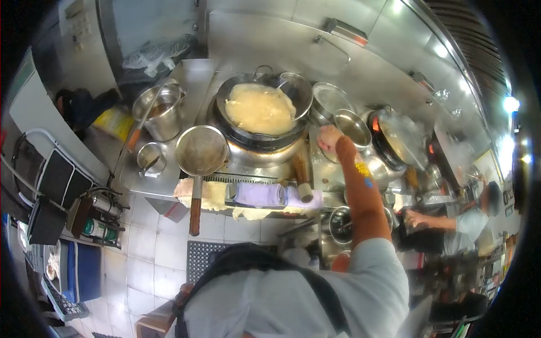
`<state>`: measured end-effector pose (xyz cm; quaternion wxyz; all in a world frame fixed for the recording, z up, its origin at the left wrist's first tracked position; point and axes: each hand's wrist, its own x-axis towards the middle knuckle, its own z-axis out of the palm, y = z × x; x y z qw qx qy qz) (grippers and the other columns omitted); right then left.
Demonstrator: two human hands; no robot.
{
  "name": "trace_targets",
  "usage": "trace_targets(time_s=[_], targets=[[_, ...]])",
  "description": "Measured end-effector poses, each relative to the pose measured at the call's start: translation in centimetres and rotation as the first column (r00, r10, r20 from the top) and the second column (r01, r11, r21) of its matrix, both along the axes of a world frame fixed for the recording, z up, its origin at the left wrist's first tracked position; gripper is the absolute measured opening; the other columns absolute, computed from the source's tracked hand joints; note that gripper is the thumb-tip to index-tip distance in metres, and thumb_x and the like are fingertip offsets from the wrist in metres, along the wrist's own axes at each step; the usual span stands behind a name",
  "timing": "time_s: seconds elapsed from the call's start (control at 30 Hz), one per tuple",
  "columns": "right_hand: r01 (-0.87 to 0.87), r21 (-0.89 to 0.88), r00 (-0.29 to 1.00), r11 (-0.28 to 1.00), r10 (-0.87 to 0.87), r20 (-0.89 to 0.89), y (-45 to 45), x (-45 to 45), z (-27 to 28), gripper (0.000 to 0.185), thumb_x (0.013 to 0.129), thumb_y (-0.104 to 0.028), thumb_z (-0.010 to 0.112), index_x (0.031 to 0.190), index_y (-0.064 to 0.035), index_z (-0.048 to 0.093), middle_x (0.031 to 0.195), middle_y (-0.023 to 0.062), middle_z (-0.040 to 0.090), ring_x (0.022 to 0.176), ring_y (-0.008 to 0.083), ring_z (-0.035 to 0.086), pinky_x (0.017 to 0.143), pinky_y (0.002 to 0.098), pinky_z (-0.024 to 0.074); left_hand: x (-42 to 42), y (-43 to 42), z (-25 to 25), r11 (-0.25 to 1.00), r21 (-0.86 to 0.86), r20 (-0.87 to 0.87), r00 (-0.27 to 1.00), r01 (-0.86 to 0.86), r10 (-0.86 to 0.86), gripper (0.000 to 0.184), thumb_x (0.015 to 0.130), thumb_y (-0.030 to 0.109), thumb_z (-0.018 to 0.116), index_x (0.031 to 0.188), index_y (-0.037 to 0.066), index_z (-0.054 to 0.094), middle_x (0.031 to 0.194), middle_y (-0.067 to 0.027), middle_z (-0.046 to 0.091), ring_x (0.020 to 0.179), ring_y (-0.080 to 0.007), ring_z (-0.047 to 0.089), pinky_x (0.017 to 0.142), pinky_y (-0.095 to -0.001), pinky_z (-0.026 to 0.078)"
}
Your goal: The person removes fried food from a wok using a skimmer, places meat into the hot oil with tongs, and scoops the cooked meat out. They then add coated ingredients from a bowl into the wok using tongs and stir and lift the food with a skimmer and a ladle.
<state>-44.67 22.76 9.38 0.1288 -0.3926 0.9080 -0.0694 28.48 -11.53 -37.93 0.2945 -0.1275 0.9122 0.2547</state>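
My right arm reaches forward to the right of the large wok (222,107), which holds a pale, cloudy yellow liquid. My right hand (330,138) is closed beside the rim of a metal pot (360,138); what its fingers grip is hidden. A ladle bowl (294,79) rests at the wok's back right. At my left side, a small brownish patch (183,294) may be part of my left hand, but its fingers cannot be made out. A round strainer (201,149) with a wooden handle lies at the wok's front left.
A deep steel pot (160,121) and a small metal cup (151,159) stand at the left. Folded cloths (259,194) lie along the stove's front edge. To the right, another wok (397,138) steams, and a co-worker (470,222) stands beyond. A folding chair (59,180) is far left.
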Motion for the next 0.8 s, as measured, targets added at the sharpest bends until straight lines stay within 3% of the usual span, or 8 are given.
trace_targets(time_s=[0.03,0.07,0.13,0.17,0.27,0.5,0.7,0.8], targets=[[0.121,-0.123,0.979,0.985,-0.098,0.181,-0.7,1.3,-1.6,0.008,0.08,-0.002,0.054,0.077,-0.0067,0.059,0.06,0.004,0.055,0.043,0.0139,0.049,0.035,0.0277,0.0338,0.3,0.1,-0.3,0.996,0.001,0.025,0.995,-0.094,0.094,0.028,0.076,0.036,0.061,0.083,0.011,0.072,0.089,-0.0111,0.07,0.085,-0.0295,0.068,0.073,-0.042,0.053],[0.521,-0.278,0.767,0.807,-0.3,0.567,-1.8,2.4,-3.3,0.008,0.083,-0.001,0.053,0.082,-0.0064,0.059,0.059,0.0029,0.052,0.041,0.0119,0.046,0.033,0.0254,0.0308,0.0,0.4,-0.4,0.981,0.001,0.045,0.98,-0.192,0.192,0.027,0.077,0.036,0.06,0.082,0.012,0.072,0.089,-0.0107,0.07,0.084,-0.0291,0.068,0.072,-0.0419,0.053],[0.767,-0.299,0.399,0.568,-0.057,0.915,-3.0,4.5,-5.4,0.006,0.086,-0.003,0.052,0.088,-0.0058,0.058,0.061,0.0011,0.051,0.041,0.009,0.043,0.032,0.0227,0.0288,-0.1,0.6,0.2,0.991,-0.133,0.072,0.997,0.017,-0.007,0.025,0.078,0.033,0.06,0.08,0.012,0.072,0.087,-0.0103,0.07,0.082,-0.0283,0.068,0.07,-0.0412,0.053],[0.868,-0.228,0.19,0.44,0.13,0.973,-3.7,5.4,-5.7,0.006,0.088,-0.003,0.052,0.09,-0.0056,0.058,0.062,0.0002,0.051,0.041,0.0076,0.042,0.032,0.0213,0.0279,-0.5,0.7,0.4,0.979,-0.184,0.08,0.994,0.086,-0.072,0.024,0.078,0.032,0.059,0.08,0.012,0.072,0.086,-0.0101,0.07,0.081,-0.0279,0.068,0.069,-0.0409,0.053],[0.936,-0.182,0.072,0.301,0.341,0.937,-5.7,7.8,-4.8,0.008,0.092,-0.005,0.051,0.098,-0.0025,0.055,0.063,-0.0015,0.049,0.04,0.0049,0.038,0.032,0.0199,0.0261,-1.7,-0.3,1.4,0.936,-0.292,0.1,0.979,0.199,-0.177,0.021,0.08,0.028,0.059,0.077,0.012,0.071,0.084,-0.0096,0.07,0.078,-0.0268,0.068,0.067,-0.04,0.053],[0.954,-0.217,0.104,0.208,0.449,0.887,-5.2,8.8,-3.9,0.003,0.092,-0.007,0.053,0.09,-0.0089,0.051,0.064,-0.0011,0.05,0.041,0.0039,0.038,0.031,0.0187,0.0246,-1.0,-1.7,3.1,0.92,-0.309,0.136,0.968,0.243,-0.21,0.017,0.078,0.025,0.062,0.071,0.012,0.07,0.074,-0.0082,0.068,0.069,-0.0244,0.067,0.058,-0.039,0.052],[0.953,-0.284,0.251,0.104,0.25,0.935,-5.2,9.3,-1.2,0.014,0.089,-0.008,0.049,0.076,-0.0101,0.051,0.061,-0.0012,0.047,0.041,0.006,0.037,0.031,0.0205,0.0251,-1.4,-1.5,2.8,0.904,-0.373,0.188,0.971,0.21,-0.148,0.014,0.075,0.028,0.065,0.069,0.016,0.072,0.073,-0.0057,0.069,0.07,-0.0231,0.068,0.059,-0.0372,0.053],[0.916,-0.398,0.378,0.045,0.234,0.896,-6.2,10.8,1.1,0.008,0.086,-0.004,0.049,0.083,-0.009,0.054,0.064,0.0031,0.054,0.044,0.0064,0.044,0.03,0.0197,0.0289,-2.3,-2.2,2.6,0.919,-0.31,0.203,0.962,0.243,-0.185,0.014,0.075,0.026,0.066,0.071,0.014,0.073,0.076,-0.0058,0.07,0.073,-0.0235,0.069,0.062,-0.037,0.054]])
